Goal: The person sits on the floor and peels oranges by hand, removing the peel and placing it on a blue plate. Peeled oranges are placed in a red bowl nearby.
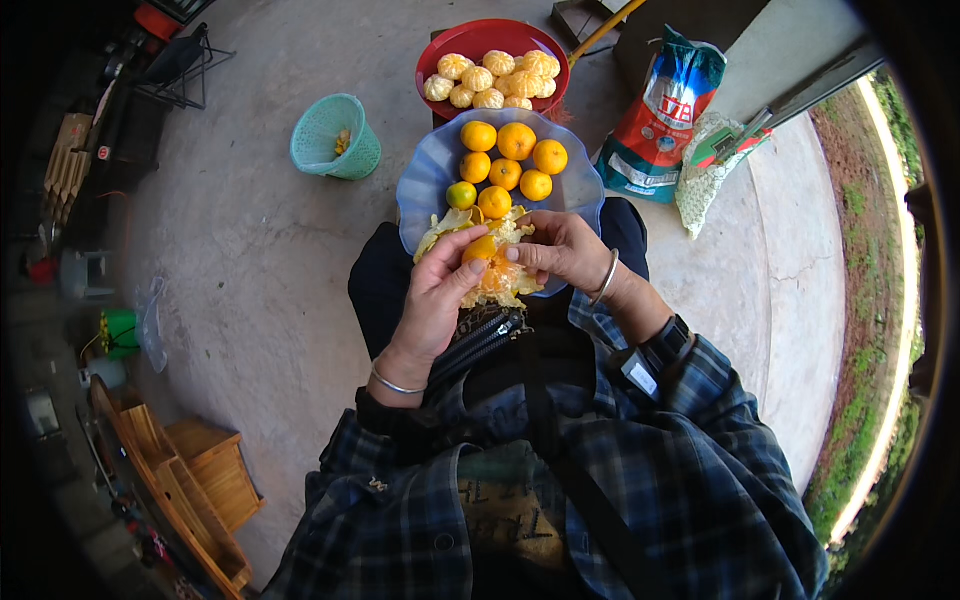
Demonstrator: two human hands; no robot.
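Observation:
Between my two hands is a partly peeled mandarin orange (495, 274), with bare segments showing and some peel still on its upper left. My left hand (442, 289) holds it from the left, and my right hand (559, 244) has thumb and fingers on its upper right. Loose pieces of peel (442, 229) lie around it at the near side of a blue scalloped plastic bowl (416, 176). Several unpeeled mandarins (516, 141) lie in that bowl, one of them greenish. Beyond it, a red round tray (431, 56) bears several peeled mandarins (477, 79).
A mint-green plastic basket (365, 150) with some peel inside stands on the concrete floor at the left. To the right are a red and green printed bag (652, 127) and a patterned bag (701, 176). A yellow broom handle (607, 30) leans behind the tray. Wooden furniture (214, 465) stands lower left.

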